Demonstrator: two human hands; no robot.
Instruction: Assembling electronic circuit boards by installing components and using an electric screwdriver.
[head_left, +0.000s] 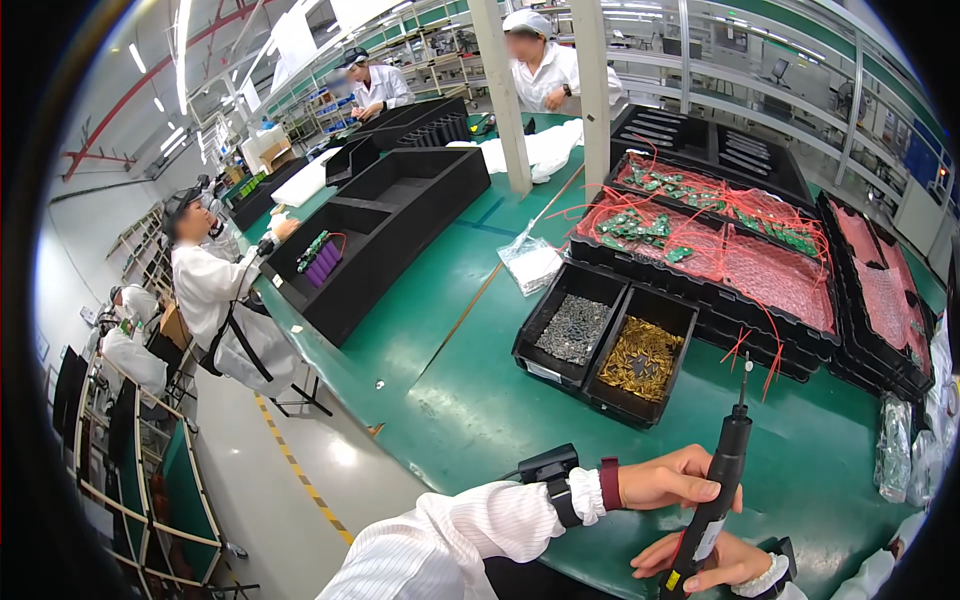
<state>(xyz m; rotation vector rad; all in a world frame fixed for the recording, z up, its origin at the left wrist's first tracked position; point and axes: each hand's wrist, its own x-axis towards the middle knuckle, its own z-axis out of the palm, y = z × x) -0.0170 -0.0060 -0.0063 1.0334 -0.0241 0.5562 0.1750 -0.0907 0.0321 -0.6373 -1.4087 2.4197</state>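
Observation:
A black electric screwdriver (pixel 716 500) points up and away from me, with a small shiny piece at the tip of its bit that I cannot make out. My left hand (pixel 672 480) is closed around its upper body, thumb across the front. Lower down, my right hand (pixel 725 562) grips the handle end, fingers showing on its left side. Beyond the hands, two joined black bins stand on the green table (pixel 470 400). One holds small silver screws (pixel 572 330), the other brass-coloured fasteners (pixel 641 360).
Black trays with pink bubble wrap (pixel 775 280), green circuit boards (pixel 635 228) and loose red wires stand at the right. A clear bag (pixel 530 262) lies behind the bins. Large black foam trays (pixel 400 215) fill the left, near a seated person (pixel 215 285). Two metal posts rise mid-table.

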